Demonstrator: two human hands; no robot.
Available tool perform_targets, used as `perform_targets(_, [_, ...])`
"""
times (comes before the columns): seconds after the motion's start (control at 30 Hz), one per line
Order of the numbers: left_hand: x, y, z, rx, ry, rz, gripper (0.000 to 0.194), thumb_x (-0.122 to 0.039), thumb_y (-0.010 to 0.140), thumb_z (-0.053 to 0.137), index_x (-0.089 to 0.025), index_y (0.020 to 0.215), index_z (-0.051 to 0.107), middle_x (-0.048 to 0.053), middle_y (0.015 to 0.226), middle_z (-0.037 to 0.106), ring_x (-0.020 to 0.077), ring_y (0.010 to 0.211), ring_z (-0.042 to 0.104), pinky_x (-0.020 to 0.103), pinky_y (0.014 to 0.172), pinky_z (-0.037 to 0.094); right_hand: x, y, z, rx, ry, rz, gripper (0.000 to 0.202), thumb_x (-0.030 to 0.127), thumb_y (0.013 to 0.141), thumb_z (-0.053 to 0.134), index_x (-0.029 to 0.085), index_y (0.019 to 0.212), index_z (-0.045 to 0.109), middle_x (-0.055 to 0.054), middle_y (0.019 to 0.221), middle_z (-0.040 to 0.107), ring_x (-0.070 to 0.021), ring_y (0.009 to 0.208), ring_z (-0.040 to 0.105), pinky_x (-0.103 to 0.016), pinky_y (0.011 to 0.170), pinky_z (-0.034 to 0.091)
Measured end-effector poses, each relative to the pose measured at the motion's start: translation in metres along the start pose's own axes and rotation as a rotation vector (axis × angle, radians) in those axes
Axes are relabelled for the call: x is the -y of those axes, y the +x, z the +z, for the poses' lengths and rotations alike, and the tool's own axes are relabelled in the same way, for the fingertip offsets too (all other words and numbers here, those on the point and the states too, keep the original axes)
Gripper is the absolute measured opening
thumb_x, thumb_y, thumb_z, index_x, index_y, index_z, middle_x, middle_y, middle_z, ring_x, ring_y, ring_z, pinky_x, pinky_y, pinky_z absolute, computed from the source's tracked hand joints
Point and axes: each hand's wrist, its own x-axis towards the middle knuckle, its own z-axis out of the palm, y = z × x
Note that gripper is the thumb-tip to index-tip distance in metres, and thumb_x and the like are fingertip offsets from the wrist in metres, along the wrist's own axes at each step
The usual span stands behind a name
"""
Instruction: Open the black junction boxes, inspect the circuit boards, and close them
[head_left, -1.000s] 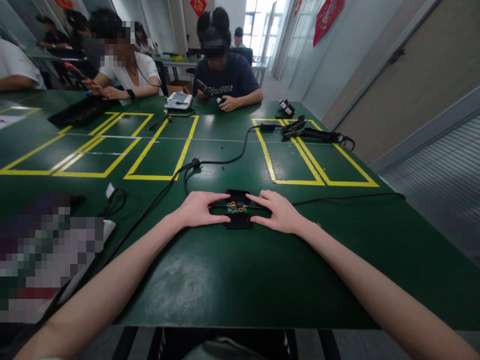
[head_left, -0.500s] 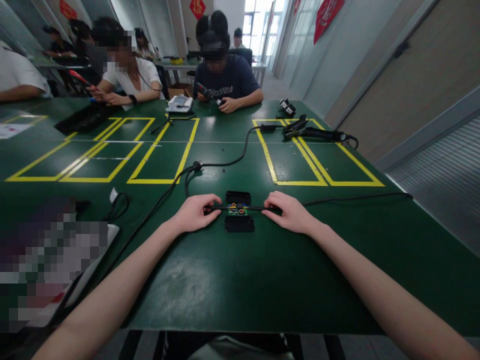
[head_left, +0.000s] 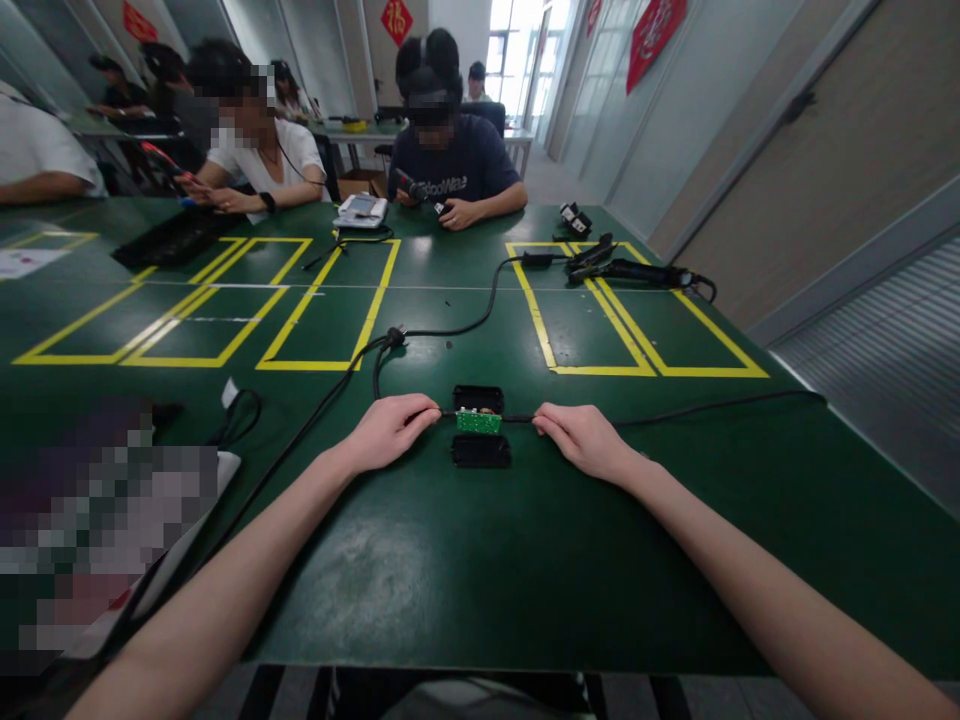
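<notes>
A small green circuit board (head_left: 479, 422) hangs between my hands, tilted so its solder side faces me. A black cable leaves it on each side. My left hand (head_left: 395, 430) pinches the left cable (head_left: 448, 413) close to the board. On the other side my right hand (head_left: 579, 436) grips the right cable (head_left: 517, 419) between thumb and fingers. One black plastic case half (head_left: 478, 394) lies just behind the board, partly covered by it. The other case half (head_left: 481, 452) lies in front, its hollow side up.
Black cords with a plug (head_left: 395, 337) run along the left. A black tool-like device (head_left: 637, 271) lies at the back right, near a small black-and-white object (head_left: 575, 217). A pixelated item (head_left: 112, 520) sits at left. Co-workers sit across the green table (head_left: 465, 560).
The circuit board has turned from showing its component side to showing its green solder side. Both hands have rolled with the cables, their fingers pinching more closely.
</notes>
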Motion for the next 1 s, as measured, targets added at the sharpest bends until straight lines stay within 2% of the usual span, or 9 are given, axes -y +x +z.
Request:
perform_targets(0.17, [-0.008,-0.001,-0.004,0.081,-0.071,-0.056,0.04,-0.041,0.104,0.041,-0.017,0.086,0.069,0.002,0.081,0.07,0.0161,0.073,0.061,0.025,0.069,0.044,0.005,-0.007,-0.004,0.031,0.061,0.007,0.041,0.041,0.108,0.036,0.023,0.078,0.058,-0.002,0.066,0.064,-0.0167,0.054,0.059,-0.028,0.059,0.042])
perform_targets(0.3, [-0.01,-0.004,-0.003,0.121,-0.117,-0.078,0.032,-0.039,0.099,0.052,-0.017,0.088,0.073,0.003,0.081,0.072,0.0155,0.071,0.062,0.024,0.066,0.043,0.005,-0.011,-0.004,0.041,0.09,-0.018,0.041,0.044,0.108,0.04,0.022,0.083,0.064,-0.003,0.07,0.068,-0.0162,0.057,0.061,-0.027,0.059,0.044])
perform_targets(0.47, [-0.007,-0.008,0.001,0.044,-0.198,-0.07,0.023,-0.034,0.092,0.064,-0.015,0.086,0.075,0.002,0.076,0.071,0.0142,0.067,0.061,0.023,0.064,0.044,0.0,-0.012,0.0,-0.002,0.147,-0.046,0.038,0.048,0.105,0.048,0.021,0.09,0.071,-0.005,0.079,0.073,-0.0166,0.064,0.065,-0.028,0.06,0.048])
perform_targets(0.63, [-0.003,-0.008,0.001,-0.016,-0.13,0.02,0.017,-0.03,0.092,0.065,-0.017,0.091,0.077,0.005,0.083,0.072,0.0154,0.074,0.064,0.025,0.069,0.048,0.002,-0.01,0.001,-0.015,0.136,-0.064,0.037,0.046,0.105,0.05,0.02,0.09,0.071,-0.005,0.079,0.072,-0.016,0.065,0.064,-0.028,0.06,0.048])
perform_targets(0.83, [-0.004,-0.005,0.001,-0.045,-0.047,0.092,0.027,-0.033,0.099,0.057,-0.018,0.084,0.073,0.005,0.083,0.071,0.0181,0.08,0.064,0.031,0.079,0.051,0.011,-0.001,0.005,-0.111,0.026,-0.039,0.043,0.042,0.107,0.043,0.021,0.083,0.071,-0.007,0.08,0.07,-0.0198,0.074,0.063,-0.034,0.072,0.048])
perform_targets(1.0, [-0.006,-0.003,0.007,-0.054,-0.011,0.042,0.032,-0.035,0.101,0.053,-0.017,0.081,0.072,0.005,0.083,0.07,0.0175,0.078,0.064,0.029,0.074,0.049,0.019,0.006,0.01,-0.091,0.032,-0.044,0.041,0.038,0.108,0.043,0.021,0.083,0.07,-0.009,0.082,0.069,-0.0221,0.078,0.061,-0.037,0.074,0.048])
